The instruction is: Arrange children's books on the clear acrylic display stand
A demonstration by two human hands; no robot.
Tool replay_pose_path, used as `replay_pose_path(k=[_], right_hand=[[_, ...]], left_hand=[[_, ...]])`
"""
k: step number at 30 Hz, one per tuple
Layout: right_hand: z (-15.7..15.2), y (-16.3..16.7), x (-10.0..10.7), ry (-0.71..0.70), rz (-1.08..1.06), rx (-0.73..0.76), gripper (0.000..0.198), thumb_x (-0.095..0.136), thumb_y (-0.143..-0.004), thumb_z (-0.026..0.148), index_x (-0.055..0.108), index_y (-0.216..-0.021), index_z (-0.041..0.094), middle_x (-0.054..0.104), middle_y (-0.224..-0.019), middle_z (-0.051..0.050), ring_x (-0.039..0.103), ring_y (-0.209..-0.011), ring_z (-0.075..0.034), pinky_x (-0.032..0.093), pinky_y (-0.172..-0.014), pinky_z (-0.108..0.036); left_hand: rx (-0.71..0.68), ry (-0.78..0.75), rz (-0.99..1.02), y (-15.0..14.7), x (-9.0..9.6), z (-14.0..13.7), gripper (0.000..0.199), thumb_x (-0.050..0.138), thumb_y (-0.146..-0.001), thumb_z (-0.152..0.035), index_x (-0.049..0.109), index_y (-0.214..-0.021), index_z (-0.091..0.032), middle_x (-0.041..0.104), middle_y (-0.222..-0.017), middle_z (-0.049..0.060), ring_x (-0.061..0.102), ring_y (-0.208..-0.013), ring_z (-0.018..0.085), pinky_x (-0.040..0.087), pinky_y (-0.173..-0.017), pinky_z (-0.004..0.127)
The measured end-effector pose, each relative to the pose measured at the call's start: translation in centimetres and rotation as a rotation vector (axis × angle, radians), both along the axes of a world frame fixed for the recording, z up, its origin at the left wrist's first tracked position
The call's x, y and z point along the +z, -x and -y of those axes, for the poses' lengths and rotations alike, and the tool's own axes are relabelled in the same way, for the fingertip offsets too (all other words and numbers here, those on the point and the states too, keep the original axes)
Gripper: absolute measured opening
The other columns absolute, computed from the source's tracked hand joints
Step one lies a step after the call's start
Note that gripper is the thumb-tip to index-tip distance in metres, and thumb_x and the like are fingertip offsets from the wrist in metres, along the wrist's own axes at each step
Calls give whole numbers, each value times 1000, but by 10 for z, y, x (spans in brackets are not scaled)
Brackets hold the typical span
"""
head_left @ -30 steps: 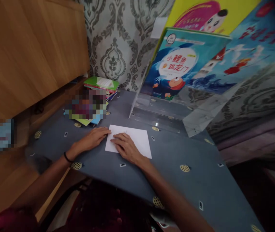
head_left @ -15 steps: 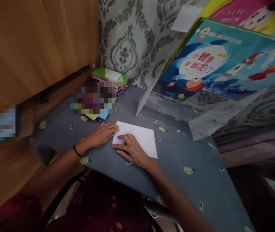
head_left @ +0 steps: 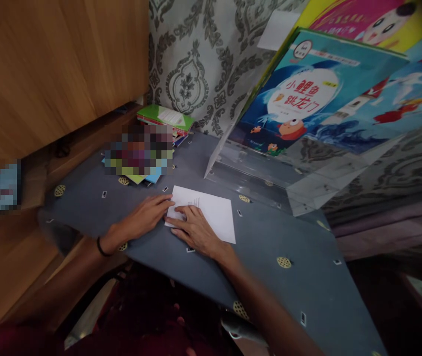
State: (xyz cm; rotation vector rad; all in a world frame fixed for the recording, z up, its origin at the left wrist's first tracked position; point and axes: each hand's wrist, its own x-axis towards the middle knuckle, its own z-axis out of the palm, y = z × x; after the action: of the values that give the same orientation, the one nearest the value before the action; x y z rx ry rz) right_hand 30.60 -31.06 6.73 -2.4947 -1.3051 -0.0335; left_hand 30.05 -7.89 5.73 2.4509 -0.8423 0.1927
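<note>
A white sheet of paper (head_left: 218,213), with a few small lines of print near its upper left, lies flat on the table. My right hand (head_left: 199,231) rests on its lower left part, fingers spread and partly bent, covering some of the sheet. My left hand (head_left: 146,216), a dark band at its wrist, is at the paper's left edge. Its fingers are stretched out, and the fingertips touch the edge near my right fingers. Neither hand grips anything that I can see.
A grey cloth with pineapple prints covers the table (head_left: 262,287). A clear acrylic stand (head_left: 248,175) holds picture books (head_left: 307,99) at the back right. Stacked books (head_left: 166,118) lie against the patterned wall. A wooden cabinet (head_left: 62,64) rises at the left.
My left hand has drawn slightly back and to the left, its fingertips still at the paper's edge. My right hand stays on the paper. The whole view has shifted a little.
</note>
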Motion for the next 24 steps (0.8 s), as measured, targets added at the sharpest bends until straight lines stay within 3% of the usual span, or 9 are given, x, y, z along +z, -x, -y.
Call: replay_pose_path(k=[5,10,15,24], right_hand=[[1,1,3,-4,-10,-17,38,54,-102,35,61,-139,31,57,-132,-13,49,-117,-28,43,-101,-47],[2,1,3,-26,-9,-34,42,56,-100,32,59,-141,23,59,-130,-15,51,-117,-28,45,-101,-46],[2,-2,0,-47,-16,-3,43,53,-102,30,55,-144,22,59,-140,-13,49,-128,-28,44,-106,-48],[2,-8,-4,-8,-50,11,49,51,-103,33,47,-149,18,54,-150,-12,41,-144,-25,30,-119,-53]], left_hand=[[99,-71,156,38,3,10,31,35,-103,-17,62,-120,-19,65,-126,12,60,-116,24,51,-101,43],[49,-170,231,47,3,14,28,39,-101,-13,65,-111,-17,68,-108,10,62,-101,23,54,-92,40],[16,-117,286,43,0,15,27,42,-101,-13,65,-114,-16,69,-113,11,64,-103,22,55,-94,41],[46,-76,305,42,-7,16,26,45,-100,-14,66,-113,-15,71,-123,14,66,-114,25,56,-96,43]])
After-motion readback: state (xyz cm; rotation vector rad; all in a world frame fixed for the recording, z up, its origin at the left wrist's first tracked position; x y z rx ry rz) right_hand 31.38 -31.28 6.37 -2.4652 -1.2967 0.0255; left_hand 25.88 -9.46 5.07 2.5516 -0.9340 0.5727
